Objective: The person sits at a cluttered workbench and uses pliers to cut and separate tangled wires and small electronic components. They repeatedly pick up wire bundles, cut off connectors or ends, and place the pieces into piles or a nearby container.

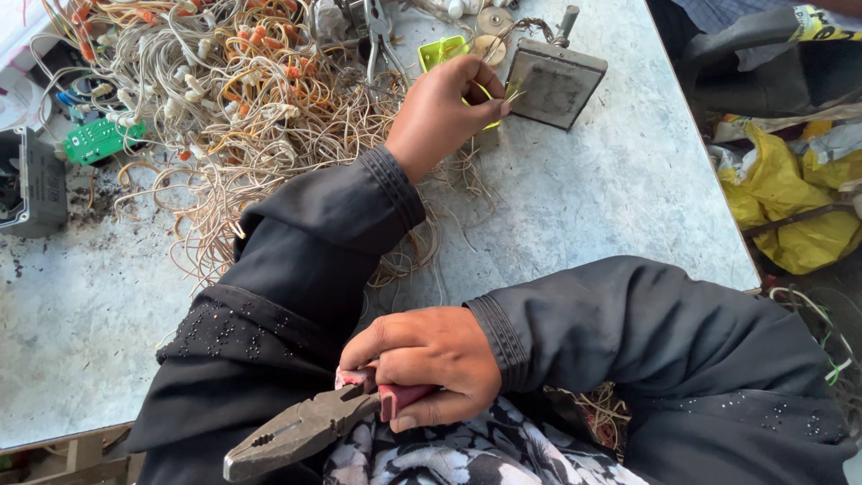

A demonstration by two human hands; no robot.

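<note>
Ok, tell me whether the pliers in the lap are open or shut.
Shut. The pliers show their jaws pressed together with no gap, and the right hand grips the red handles.

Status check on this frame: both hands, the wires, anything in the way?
Left hand out at the wire pile, pinching thin strands. Right hand gripping pliers at the lap. Grey metal block beside the left fingertips.

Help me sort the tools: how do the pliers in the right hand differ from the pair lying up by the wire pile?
The held pliers have red grips, blunt jaws shut, clasped by the right hand over the lap. The table pliers look slimmer with bare metal handles spread apart, lying untouched beside the wire pile. Both are grey metal.
</note>
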